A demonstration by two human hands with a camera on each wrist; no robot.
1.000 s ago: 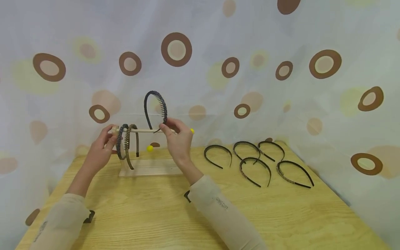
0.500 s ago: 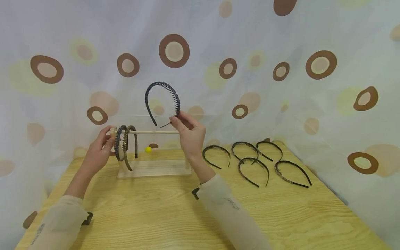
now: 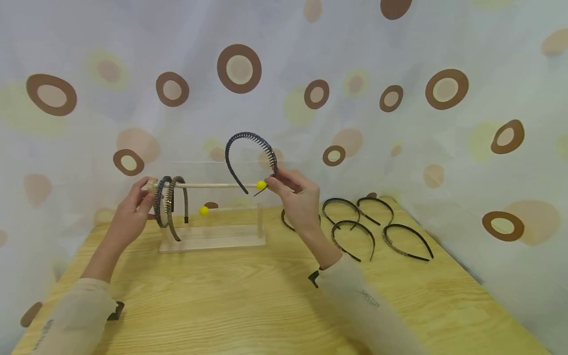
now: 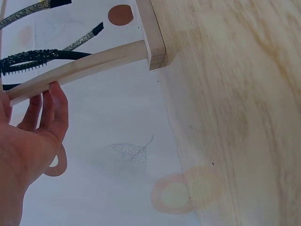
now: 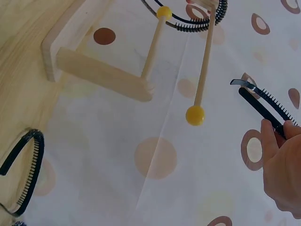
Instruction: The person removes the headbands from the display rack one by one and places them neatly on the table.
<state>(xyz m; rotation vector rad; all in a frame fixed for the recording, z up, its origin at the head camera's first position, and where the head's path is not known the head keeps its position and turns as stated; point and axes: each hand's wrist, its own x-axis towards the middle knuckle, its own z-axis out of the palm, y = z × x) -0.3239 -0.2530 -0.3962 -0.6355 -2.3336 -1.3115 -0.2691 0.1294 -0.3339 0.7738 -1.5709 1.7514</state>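
Note:
My left hand (image 3: 128, 212) holds the left post (image 4: 80, 68) of a wooden stand (image 3: 213, 238) near its top. Two toothed headbands hang on the stand's upper rod by that post, a dark headband (image 3: 158, 199) and a brown headband (image 3: 170, 217). With thumb and fingers, my right hand (image 3: 301, 202) pinches one end of a black toothed headband (image 3: 250, 135), its arch upward. This headband is apart from the rod in the right wrist view, near the yellow ball (image 5: 194, 115) on the rod's free end. Part of my left hand is hidden behind the post.
Several headbands (image 3: 355, 224) lie on the wooden table (image 3: 248, 301) to the right, one partly hidden by my right hand. A lower rod on the stand ends in another yellow ball (image 3: 203, 211). A patterned curtain (image 3: 275, 64) hangs behind the table.
My right hand has carried the black headband rightward, from over the middle of the rod to its yellow-ball end, first rising, then lowering. The left hand keeps its hold on the post.

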